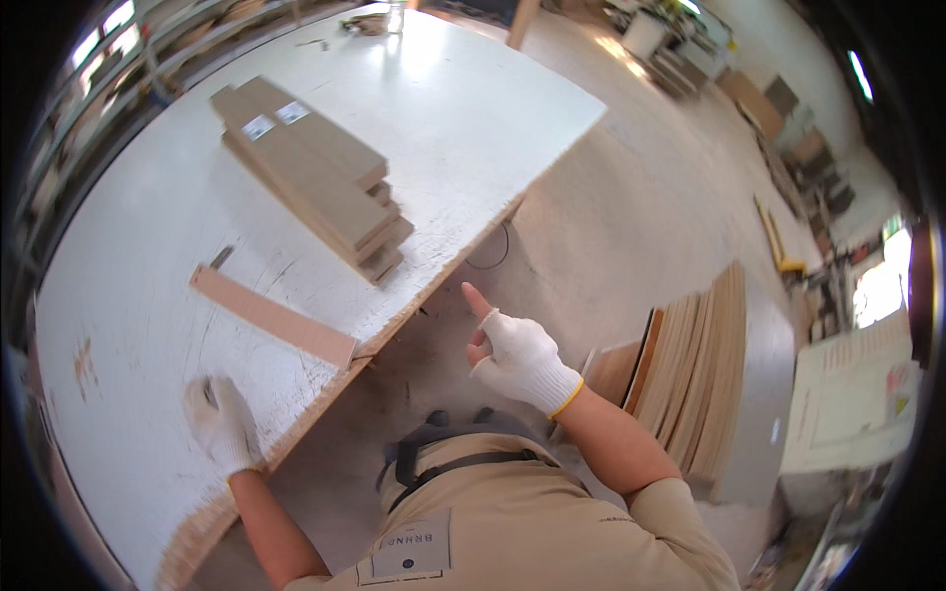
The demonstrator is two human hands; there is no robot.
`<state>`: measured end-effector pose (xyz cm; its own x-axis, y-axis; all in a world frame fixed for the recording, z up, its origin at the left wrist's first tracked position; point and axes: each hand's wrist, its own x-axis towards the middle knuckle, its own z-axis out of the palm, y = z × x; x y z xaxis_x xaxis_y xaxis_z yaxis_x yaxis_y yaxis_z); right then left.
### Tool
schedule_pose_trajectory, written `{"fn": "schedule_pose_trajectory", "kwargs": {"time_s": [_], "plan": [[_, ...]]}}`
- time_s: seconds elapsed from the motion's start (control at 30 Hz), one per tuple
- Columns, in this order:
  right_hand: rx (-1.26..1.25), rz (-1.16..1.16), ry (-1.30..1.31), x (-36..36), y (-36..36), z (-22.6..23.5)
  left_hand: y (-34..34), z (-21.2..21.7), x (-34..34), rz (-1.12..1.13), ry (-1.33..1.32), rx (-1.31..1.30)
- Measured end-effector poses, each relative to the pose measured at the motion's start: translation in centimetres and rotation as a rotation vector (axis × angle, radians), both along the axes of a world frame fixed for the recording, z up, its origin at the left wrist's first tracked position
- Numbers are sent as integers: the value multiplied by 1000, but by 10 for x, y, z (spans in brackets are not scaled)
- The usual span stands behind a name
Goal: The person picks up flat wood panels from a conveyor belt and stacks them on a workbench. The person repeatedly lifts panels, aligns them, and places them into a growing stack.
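Note:
My left hand [222, 426], in a white glove, is low over the near part of the white worktable [128, 286]. Motion blurs its fingers, so their grip cannot be made out. Beyond it lies a narrow pinkish-brown strip of board [276, 317], one end at the table's front edge. A small dark slim object [223, 257] rests by the strip's far end. My right hand [527, 362], in a white glove with bare fingertips, hangs in the air off the table's edge. Its index finger points out, the other visible fingers bend loosely, and no object shows in it.
Farther back on the table sits a stack of grey-brown boards [305, 167] with white labels. Upright panels [690, 364] stand close together on my right, beside a pale printed sheet or box [847, 394]. Shelving [168, 59] runs along the far left.

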<state>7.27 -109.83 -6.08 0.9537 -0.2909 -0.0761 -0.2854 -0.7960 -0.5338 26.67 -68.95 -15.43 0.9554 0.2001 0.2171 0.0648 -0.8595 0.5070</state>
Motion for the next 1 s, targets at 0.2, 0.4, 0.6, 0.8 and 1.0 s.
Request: {"fn": "schedule_pose_trajectory", "kwargs": {"time_s": [0.2,0.4,0.6,0.8,1.0], "plan": [[95,37,92,-4,-20,-43,4,-13,4,-83,-15,62],[-139,41,-388,57,-48,-70,-6,-15,5,-173,-77,226],[-152,88,-439,132,-63,-82,-5,-15,4,-122,-62,199],[-48,207,-188,173,-76,-73,-12,-11,-2,-101,-80,235],[-64,211,-208,174,-77,-75,-18,-8,-4,-92,-73,258]]}}
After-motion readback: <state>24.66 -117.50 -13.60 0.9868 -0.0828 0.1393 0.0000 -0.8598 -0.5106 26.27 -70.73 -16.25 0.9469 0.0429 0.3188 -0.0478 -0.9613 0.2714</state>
